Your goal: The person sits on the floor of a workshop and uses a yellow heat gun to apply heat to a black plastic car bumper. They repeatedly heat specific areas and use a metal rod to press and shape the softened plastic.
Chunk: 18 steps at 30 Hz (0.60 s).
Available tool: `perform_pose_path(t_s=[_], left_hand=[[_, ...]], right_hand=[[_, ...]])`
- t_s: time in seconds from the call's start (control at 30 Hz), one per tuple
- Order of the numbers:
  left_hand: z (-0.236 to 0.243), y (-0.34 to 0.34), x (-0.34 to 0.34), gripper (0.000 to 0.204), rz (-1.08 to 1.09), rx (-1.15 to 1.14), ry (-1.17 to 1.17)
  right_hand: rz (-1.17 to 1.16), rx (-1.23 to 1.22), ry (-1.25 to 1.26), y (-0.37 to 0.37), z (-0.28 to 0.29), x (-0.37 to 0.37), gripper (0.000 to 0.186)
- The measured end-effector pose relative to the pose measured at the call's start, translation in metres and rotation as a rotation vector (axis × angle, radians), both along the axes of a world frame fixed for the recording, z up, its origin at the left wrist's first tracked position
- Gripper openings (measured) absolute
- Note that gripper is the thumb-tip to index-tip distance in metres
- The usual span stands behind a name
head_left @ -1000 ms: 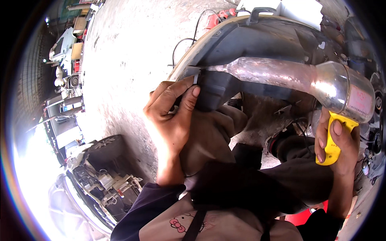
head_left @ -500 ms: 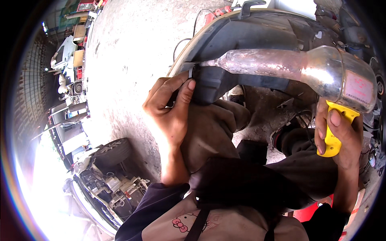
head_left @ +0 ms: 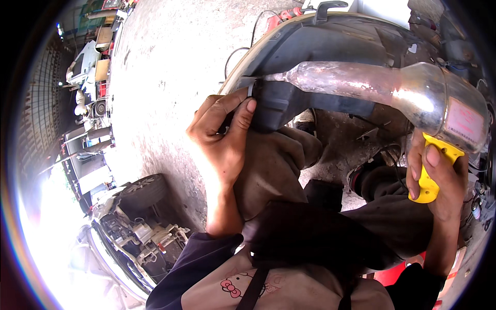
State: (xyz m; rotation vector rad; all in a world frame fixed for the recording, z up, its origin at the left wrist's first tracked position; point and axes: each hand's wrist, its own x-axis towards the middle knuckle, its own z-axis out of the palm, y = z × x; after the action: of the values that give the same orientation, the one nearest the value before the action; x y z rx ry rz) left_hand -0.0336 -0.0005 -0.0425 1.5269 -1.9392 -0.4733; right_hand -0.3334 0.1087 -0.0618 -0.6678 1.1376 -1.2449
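At 8 o'clock a wheel (head_left: 145,194) is sitting above exposed car parts (head_left: 147,235). Further right, at 10 o'clock, the left hand (head_left: 219,138) is reaching up from a dark sleeve, its fingers nearly closing, thumb and forefinger pinching a small grey strip (head_left: 250,91) at the panel's near left edge. That grip is matching the one of half a second ago.

At 12 o'clock a red tool (head_left: 281,16) is lying on the floor (head_left: 175,77) behind the panel (head_left: 330,44), a big dark curved piece that is stretching from 12 toward 2 o'clock. In front of it, from our side, the heat gun (head_left: 382,85) is lying crosswise, its thin nozzle (head_left: 276,77) pointing toward 9 o'clock and ending just above the strip; whether its tip is touching anything is unclear.

At 3 o'clock the right hand (head_left: 448,183) is wrapping its fingers around the gun's yellow handle (head_left: 426,186), exactly as before. Compared with a second ago, gun, panel and left hand are all appearing slightly higher in view, while their arrangement is staying much the same.
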Motion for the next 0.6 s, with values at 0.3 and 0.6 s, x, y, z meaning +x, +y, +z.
perform_pose_path(t_s=[0.3,0.6], left_hand=[[0.0009,0.0006,-0.0013,0.018,0.022,0.017,0.000],[0.0004,0.0012,-0.0011,0.018,0.021,0.021,0.021]], right_hand=[[-0.008,-0.001,-0.075,-0.0034,0.0061,0.0031,0.036],[0.008,-0.035,0.060,0.0002,0.0004,0.0031,0.051]])
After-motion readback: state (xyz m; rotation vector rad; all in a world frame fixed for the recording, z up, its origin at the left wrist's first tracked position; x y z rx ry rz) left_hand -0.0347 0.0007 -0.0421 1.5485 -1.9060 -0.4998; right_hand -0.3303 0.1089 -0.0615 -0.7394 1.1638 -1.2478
